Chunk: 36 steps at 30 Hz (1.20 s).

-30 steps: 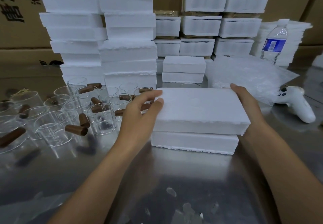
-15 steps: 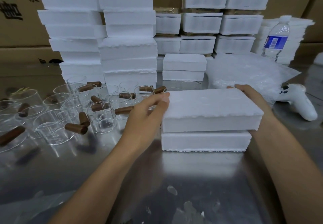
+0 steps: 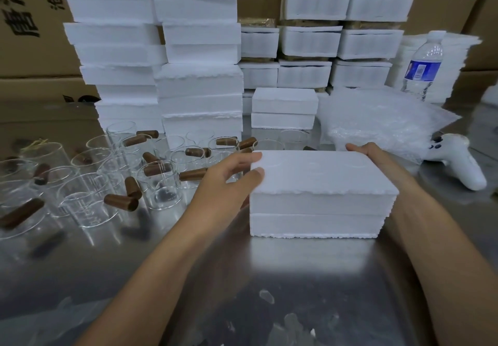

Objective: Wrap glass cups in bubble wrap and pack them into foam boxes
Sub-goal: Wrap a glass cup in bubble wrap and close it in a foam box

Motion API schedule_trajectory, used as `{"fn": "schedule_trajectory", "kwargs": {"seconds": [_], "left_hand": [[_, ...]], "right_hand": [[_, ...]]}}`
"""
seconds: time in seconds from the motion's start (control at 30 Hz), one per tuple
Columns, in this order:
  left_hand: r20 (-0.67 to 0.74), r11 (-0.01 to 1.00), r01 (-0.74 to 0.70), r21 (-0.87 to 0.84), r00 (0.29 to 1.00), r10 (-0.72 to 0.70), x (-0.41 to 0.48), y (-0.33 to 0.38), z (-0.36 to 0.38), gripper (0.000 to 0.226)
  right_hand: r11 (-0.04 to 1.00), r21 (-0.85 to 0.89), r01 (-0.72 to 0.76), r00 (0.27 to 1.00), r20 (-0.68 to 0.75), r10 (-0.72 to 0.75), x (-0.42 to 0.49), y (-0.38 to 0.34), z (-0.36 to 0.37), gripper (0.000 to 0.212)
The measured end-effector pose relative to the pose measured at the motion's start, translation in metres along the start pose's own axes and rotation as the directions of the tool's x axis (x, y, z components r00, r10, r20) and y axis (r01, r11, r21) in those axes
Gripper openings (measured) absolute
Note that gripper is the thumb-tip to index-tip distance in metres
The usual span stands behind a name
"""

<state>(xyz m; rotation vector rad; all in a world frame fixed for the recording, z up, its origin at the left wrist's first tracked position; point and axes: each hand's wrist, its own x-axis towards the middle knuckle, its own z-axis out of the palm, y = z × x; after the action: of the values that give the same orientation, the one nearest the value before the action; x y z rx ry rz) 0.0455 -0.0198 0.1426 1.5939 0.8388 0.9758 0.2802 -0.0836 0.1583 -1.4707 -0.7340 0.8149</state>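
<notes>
A white foam box (image 3: 315,224) sits in the middle of the steel tabletop (image 3: 296,278), its lid (image 3: 323,173) resting on the lower half with the rough-edged seam running level across the front. Both hands are on that lid. The left hand (image 3: 226,184) clasps its left end, thumb against the side face and fingers curled over the top edge. The right hand (image 3: 376,158) wraps round the far right corner (only the knuckles and fingertips show, the rest is behind the foam). To the left of the box stands a crowd of clear glass cups (image 3: 159,189) with brown handles (image 3: 121,202), some upright, some crowded against each other, the nearest ones just beside the left wrist. Behind the box, to the right, lies a heap of bubble wrap (image 3: 377,119), and past it a water bottle (image 3: 423,70) with a blue label. A white controller (image 3: 462,165) lies on the tabletop near the right forearm. Tall stacks of foam boxes (image 3: 199,84) fill the back, with cardboard cartons (image 3: 29,49) behind them, and a few scraps of clear film (image 3: 266,295) lie in the foreground.
</notes>
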Motion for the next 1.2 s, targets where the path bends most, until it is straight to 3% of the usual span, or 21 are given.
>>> {"fn": "schedule_trajectory", "kwargs": {"seconds": [0.17, 0.37, 0.47, 0.57, 0.7, 0.9, 1.03, 1.2], "left_hand": [[-0.002, 0.997, -0.044, 0.069, 0.999, 0.044, 0.001, -0.006, 0.003, 0.017], [-0.04, 0.94, -0.218, 0.264, 0.971, 0.237, -0.003, -0.012, 0.008, 0.021], [-0.059, 0.919, -0.255, 0.301, 0.957, 0.285, -0.002, -0.016, 0.009, 0.024], [-0.061, 0.904, -0.268, 0.332, 0.951, 0.304, -0.003, -0.016, 0.012, 0.03], [-0.049, 0.929, -0.275, 0.248, 0.954, 0.296, -0.007, -0.013, 0.016, 0.042], [-0.072, 0.932, -0.326, 0.159, 0.937, 0.341, -0.015, -0.009, 0.018, 0.029], [-0.058, 0.937, -0.335, -0.099, 0.942, 0.331, -0.013, -0.008, 0.021, 0.046], [-0.082, 0.951, -0.288, -0.11, 0.956, 0.28, -0.007, -0.015, 0.027, 0.047]], "right_hand": [[0.985, 0.17, 0.02, 0.989, -0.144, 0.005, -0.006, 0.002, 0.001, 0.015], [0.987, 0.16, 0.008, 0.979, -0.202, 0.025, -0.017, 0.001, -0.002, 0.033], [0.982, 0.163, -0.096, 0.995, -0.018, 0.1, -0.027, -0.003, -0.013, 0.052], [0.979, 0.112, -0.17, 0.971, 0.187, 0.147, -0.038, -0.002, -0.019, 0.042], [0.979, 0.031, -0.2, 0.96, 0.207, 0.19, -0.043, 0.003, -0.016, 0.042], [0.979, 0.089, -0.184, 0.964, 0.211, 0.162, -0.046, 0.003, -0.018, 0.051], [0.969, 0.195, -0.15, 0.971, 0.216, 0.107, -0.039, -0.005, -0.032, 0.056], [0.946, 0.309, -0.1, 0.989, 0.134, 0.06, 0.0, -0.047, -0.05, 0.072]]}}
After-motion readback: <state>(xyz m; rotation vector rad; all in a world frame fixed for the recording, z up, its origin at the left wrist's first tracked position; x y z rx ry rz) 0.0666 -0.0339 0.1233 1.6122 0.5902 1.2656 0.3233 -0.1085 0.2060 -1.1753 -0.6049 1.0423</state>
